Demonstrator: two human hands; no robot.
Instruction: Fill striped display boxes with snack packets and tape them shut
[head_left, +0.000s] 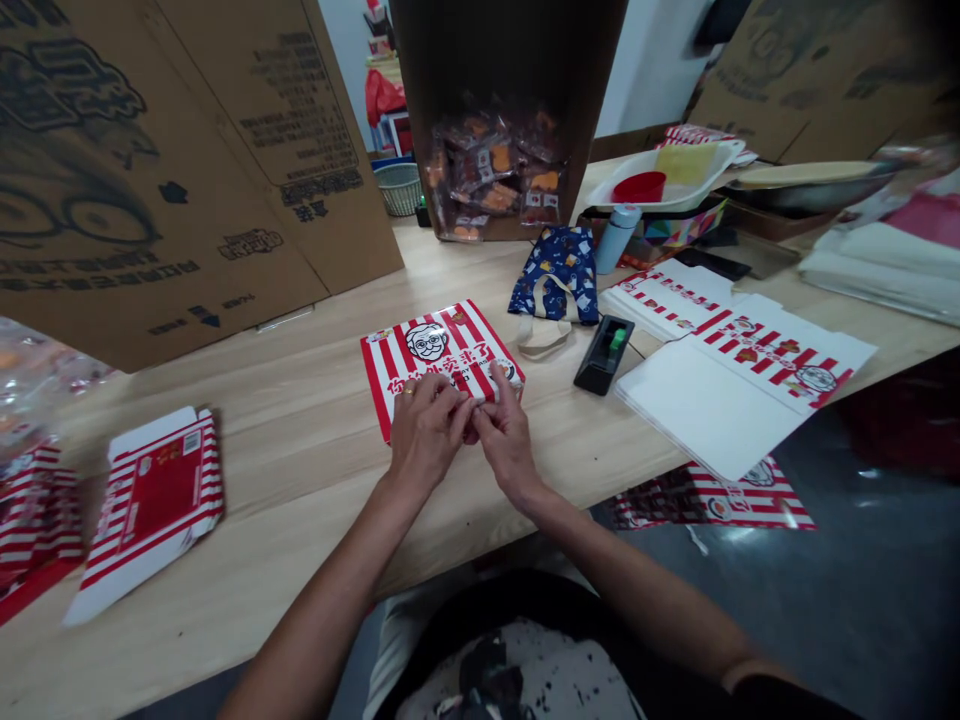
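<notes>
While the left hand (pixel 424 435) and right hand (pixel 510 435) meet at the near edge of a striped paperboard box (pixel 442 345), the pale wood-grain bench (pixel 247 560) carries the remaining items, logged left to right.

Far left: crumpled clear plastic film (pixel 30 390), blurred, above a flat-folded striped carton (pixel 154 510) of thin, creased card with a red inner panel. Behind: corrugated cardboard sheets (pixel 172 170), matt and printed in black.

Centre: the box lies flat and closed at mid-bench, its glossy lid showing red-and-white stripes and a bespectacled cartoon face. Both hands are partly closed, fingers curled down, fingertips almost meeting at the front edge. The left has a ring. Fingers hide the contact, so I cannot tell what either hand has hold of. Risk: hard pressure here could dent or crease the thin card, and a slip could tear a tab.

Right: a stack of white-backed striped card blanks (pixel 720 400) reaches the bench edge. Risk: a knock could slide them down to the floor, where a striped sheet (pixel 712 497) already lies.
</notes>
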